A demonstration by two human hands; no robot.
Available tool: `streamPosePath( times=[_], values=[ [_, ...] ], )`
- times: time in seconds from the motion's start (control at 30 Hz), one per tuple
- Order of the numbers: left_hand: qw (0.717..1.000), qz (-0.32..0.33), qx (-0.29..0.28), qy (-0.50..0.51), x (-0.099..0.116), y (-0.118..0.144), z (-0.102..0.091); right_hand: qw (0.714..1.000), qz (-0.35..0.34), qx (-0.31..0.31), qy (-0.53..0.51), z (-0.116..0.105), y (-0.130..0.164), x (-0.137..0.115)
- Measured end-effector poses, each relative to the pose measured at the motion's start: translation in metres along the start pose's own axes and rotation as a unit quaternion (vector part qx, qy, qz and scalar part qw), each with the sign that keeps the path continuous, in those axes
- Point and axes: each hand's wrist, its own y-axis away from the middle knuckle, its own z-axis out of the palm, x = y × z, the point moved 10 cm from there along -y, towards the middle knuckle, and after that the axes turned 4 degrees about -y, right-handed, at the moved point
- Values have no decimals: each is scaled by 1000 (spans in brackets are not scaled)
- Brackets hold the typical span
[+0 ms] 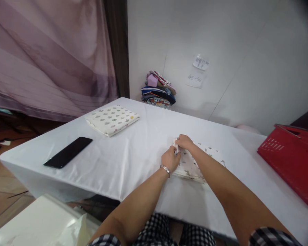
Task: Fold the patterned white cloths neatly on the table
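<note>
both hands pinch the far left corner of the printed cloth (192, 164), which lies partly folded on the white table (133, 150) before the person: left hand (170, 160), right hand (184, 141), fingers closed on its edge. step in hand: aligning a fold. the next move calls for matching edges and pressing flat.

On my feed I see both forearms bare, with short sleeves in black-and-white check at the bottom edge. The left wrist carries a thin silver bracelet (165, 169). The same checked cloth covers the lap below.
</note>
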Motion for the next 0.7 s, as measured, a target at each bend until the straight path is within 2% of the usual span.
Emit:
streamPosePath(
  times=[0.2,0.37,0.57,0.7],
  values=[
    [1000,-4,-6,22,-5,-3,3,996,-15,-7,-89,12,0,13],
    [999,-29,-19,30,-19,-12,4,986,-23,23,-163,15,-1,23],
    [997,-25,-74,8,-14,-47,7,973,-41,44,-221,17,-4,23],
    [994,-35,-107,-4,-5,-75,19,968,-64,77,-230,2,-1,33]
  ],
)
